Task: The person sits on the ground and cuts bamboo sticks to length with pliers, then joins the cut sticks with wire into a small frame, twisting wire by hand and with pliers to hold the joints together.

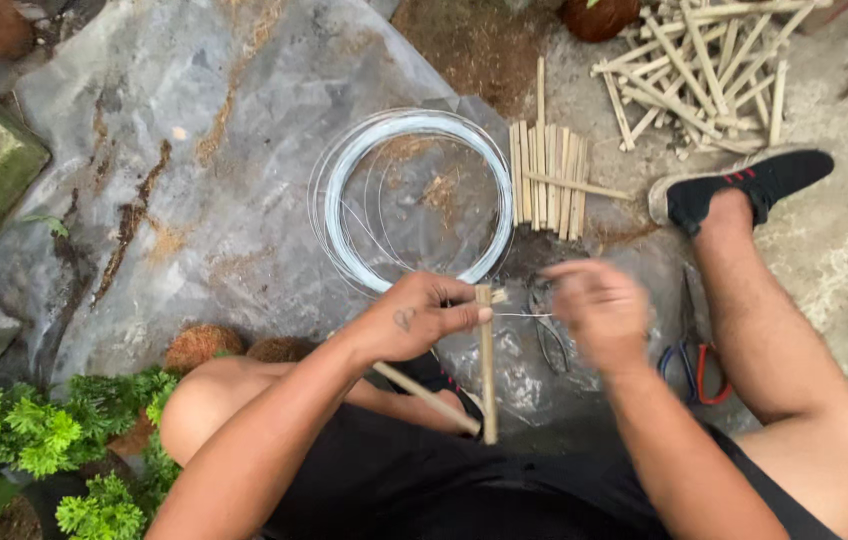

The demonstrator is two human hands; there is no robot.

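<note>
Soft, even daylight filled the scene, with no hard shadows; only faint shade lay under the legs. The plastic sheet [194,150] gave off a pale, milky glare, and the wire coil [414,200] shone bright white. The right hand [599,310] was smeared by motion blur, while the left hand [414,320] stayed sharp. Edges bent slightly outward.
</note>
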